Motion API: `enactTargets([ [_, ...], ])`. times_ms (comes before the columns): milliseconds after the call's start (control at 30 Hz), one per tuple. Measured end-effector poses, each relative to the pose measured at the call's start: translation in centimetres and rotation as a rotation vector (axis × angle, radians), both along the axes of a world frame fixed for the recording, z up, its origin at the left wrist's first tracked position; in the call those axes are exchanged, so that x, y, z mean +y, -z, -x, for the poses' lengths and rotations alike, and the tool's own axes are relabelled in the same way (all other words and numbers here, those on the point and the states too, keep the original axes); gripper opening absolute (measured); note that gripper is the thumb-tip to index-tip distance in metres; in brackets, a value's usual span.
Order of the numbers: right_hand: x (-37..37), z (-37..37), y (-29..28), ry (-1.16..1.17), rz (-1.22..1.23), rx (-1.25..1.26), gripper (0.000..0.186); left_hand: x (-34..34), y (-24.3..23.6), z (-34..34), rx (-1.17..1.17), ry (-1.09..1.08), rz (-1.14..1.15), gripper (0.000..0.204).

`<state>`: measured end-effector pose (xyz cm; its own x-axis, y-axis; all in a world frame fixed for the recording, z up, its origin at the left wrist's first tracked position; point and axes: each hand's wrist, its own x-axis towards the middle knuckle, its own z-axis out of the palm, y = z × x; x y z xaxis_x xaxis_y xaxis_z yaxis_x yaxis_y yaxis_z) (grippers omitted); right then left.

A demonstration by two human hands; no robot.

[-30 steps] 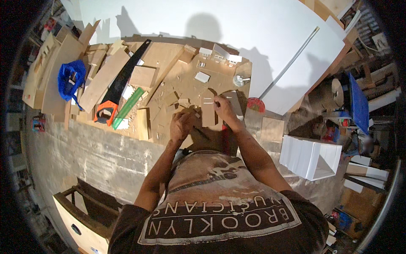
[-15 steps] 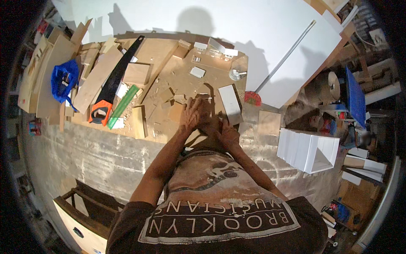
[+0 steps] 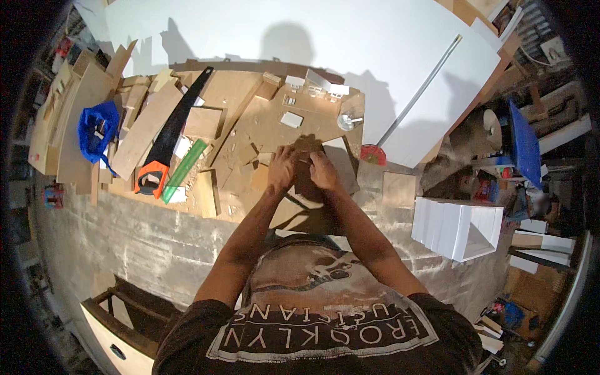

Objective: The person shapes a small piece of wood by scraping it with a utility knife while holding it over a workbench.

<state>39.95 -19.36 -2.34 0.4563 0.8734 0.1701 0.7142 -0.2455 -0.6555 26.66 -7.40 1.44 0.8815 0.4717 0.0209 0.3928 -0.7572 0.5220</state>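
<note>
My left hand rests low over the work board, fingers bent and pointing away from me. Close to its right, my right hand is closed, with thumb and fingertips pinched toward the left hand. Whatever sits between the fingertips is small and lost in the dark shadow there, so its kind cannot be made out. Just right of my right hand lies a white rectangular board, partly shaded. Small wood offcuts lie beside my left hand.
A handsaw with an orange handle lies left, next to a green strip and a wood block. A blue bag is farther left. Small white pieces and a glass jar lie beyond. A white box stands right.
My right hand has moved forward and left, from beside the white board's near end to close by my left hand. The left hand has stayed nearly in place. The view has shifted slightly.
</note>
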Motion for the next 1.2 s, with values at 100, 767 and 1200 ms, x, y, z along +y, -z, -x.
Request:
enactTargets([
  [100,-0.6,0.3,2.2,0.025,0.003,-0.053,0.013,1.6,0.1,-2.1,0.027,-0.026,0.015,0.042],
  [767,-13.6,-2.1,-2.1,0.139,-0.039,0.318,0.014,-9.1,-0.5,13.3,-0.101,-0.541,0.903,0.023],
  [1200,-1.2,2.9,-3.6,-0.087,0.11,0.189,0.016,-13.7,0.2,19.7,-0.323,-0.842,0.996,0.021],
])
